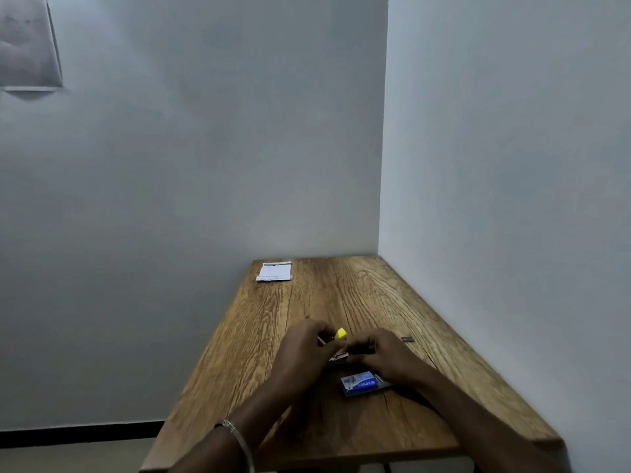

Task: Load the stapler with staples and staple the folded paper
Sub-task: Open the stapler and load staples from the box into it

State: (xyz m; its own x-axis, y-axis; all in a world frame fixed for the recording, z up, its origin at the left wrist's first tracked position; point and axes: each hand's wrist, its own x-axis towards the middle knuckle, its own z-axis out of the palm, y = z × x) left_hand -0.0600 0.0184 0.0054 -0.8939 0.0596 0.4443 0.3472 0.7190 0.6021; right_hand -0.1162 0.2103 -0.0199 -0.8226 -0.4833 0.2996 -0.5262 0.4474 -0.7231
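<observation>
A small stapler (339,346) with a yellow top and metal parts is held just above the wooden table (341,302), between both hands. My left hand (304,349) grips its left side and my right hand (382,356) grips its right side; most of the stapler is hidden by fingers. A blue staple box (361,383) lies on the table just in front of my right hand, its tray slid partly out. The folded white paper (275,271) lies at the table's far left corner.
A small dark strip, perhaps staples (407,339), lies on the table right of my right hand. Walls close the table at the back and right. The table's left edge drops to the floor. A metal bangle sits on my left wrist.
</observation>
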